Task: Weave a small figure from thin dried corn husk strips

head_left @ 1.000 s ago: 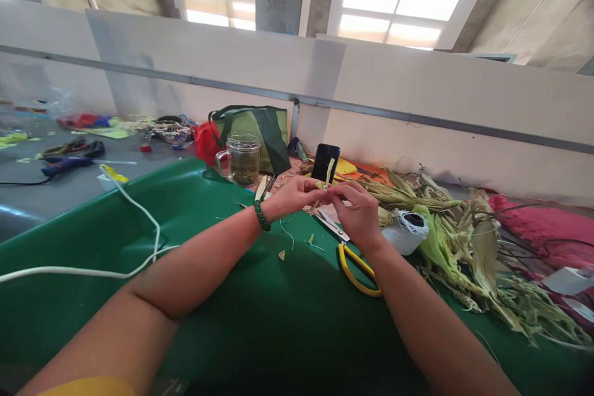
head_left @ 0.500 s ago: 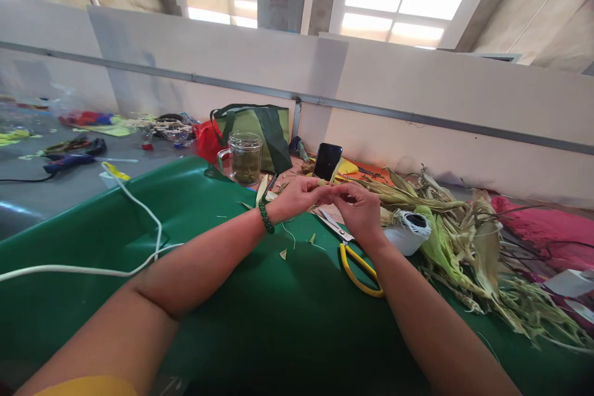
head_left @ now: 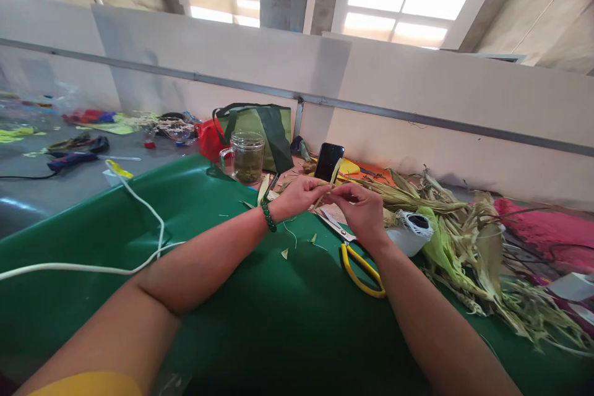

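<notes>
Over on the far left, a white cord (head_left: 106, 267) snakes across the green mat (head_left: 278, 315). Next along there's a glass mug (head_left: 248, 164) with some see-through liquid in it, sitting right in front of a green bag (head_left: 281, 136). Then comes the left hand (head_left: 299, 196), green bead bracelet (head_left: 268, 218) on the wrist, fingertips pinched closed on a pale strip (head_left: 337, 169). That strip's basically between both hands, one end poking up in front of a phone (head_left: 327, 159). Yellow-handled scissors (head_left: 344, 235) lie just below, and the right hand (head_left: 364, 213) has its thumb and fingers pinched on the strip too. Further right: a white spool (head_left: 408, 236), a messy heap of husks (head_left: 485, 253), and something pink (head_left: 541, 229).
</notes>
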`<action>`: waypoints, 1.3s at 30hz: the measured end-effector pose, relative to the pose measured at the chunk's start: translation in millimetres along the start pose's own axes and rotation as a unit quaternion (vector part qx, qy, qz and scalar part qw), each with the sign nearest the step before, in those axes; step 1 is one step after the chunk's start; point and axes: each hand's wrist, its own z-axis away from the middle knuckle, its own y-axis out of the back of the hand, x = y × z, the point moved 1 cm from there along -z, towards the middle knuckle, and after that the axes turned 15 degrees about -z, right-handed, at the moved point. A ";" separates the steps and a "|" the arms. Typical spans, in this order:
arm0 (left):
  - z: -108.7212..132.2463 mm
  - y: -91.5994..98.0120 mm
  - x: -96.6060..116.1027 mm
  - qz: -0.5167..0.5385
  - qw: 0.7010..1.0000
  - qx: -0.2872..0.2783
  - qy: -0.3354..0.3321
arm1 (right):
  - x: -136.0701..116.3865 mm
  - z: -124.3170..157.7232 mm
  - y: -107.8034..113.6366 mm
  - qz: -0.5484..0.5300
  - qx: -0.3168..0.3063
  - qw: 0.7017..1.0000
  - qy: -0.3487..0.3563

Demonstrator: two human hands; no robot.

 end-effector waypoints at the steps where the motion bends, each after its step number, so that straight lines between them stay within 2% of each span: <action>1: -0.5 0.6 -0.1 0.001 1.000 -0.002 0.002 | 0.7 -0.1 0.2 -0.009 0.000 1.000 -0.012; 4: -1.5 1.6 -0.6 0.046 0.998 -0.017 0.030 | 3.1 -0.5 1.0 -0.021 -0.001 1.000 -0.022; 8: -0.3 0.8 0.1 0.100 0.991 -0.038 0.081 | 4.5 -0.7 1.4 0.012 0.001 0.999 0.034; 10: 0.6 0.9 1.5 0.065 0.995 -0.025 0.065 | 4.3 -0.6 1.3 0.032 -0.003 0.998 0.059; 13: 0.7 1.8 1.8 0.019 0.999 -0.006 0.033 | 4.2 -0.6 1.6 0.045 -0.014 0.997 0.058; 15: -0.1 2.6 0.3 0.025 0.999 -0.011 0.039 | 4.1 -0.4 2.1 0.057 -0.024 0.997 0.054; 17: -1.2 3.7 -1.5 0.039 0.998 -0.014 0.053 | 2.6 0.6 2.2 0.099 -0.026 0.991 0.091; 19: -2.0 5.1 -2.4 0.057 0.997 -0.001 0.061 | -1.0 2.6 0.7 0.170 -0.033 0.969 0.175; 21: -2.0 5.9 -2.1 0.071 0.996 0.006 0.060 | -5.5 5.5 -3.0 0.243 -0.070 0.930 0.266; 23: -1.6 5.6 -1.4 0.079 0.995 -0.007 0.055 | -9.2 8.0 -7.1 0.298 -0.119 0.890 0.323; 26: -1.0 4.5 -1.4 0.090 0.994 -0.022 0.057 | -12.1 9.7 -10.6 0.355 -0.153 0.850 0.357; 30: -1.5 3.3 -3.8 0.116 0.991 -0.024 0.070 | -11.9 10.6 -12.4 0.380 -0.166 0.827 0.379; 32: -1.9 2.9 -4.8 0.118 0.990 -0.034 0.072 | -10.7 10.9 -13.2 0.364 -0.167 0.837 0.372; 35: -2.4 2.9 -5.3 0.133 0.988 -0.028 0.076 | -7.7 9.7 -12.5 0.268 -0.155 0.893 0.328; 39: -2.7 3.1 -5.8 0.182 0.978 -0.025 0.100 | -2.0 2.6 -5.0 0.093 -0.047 0.971 0.213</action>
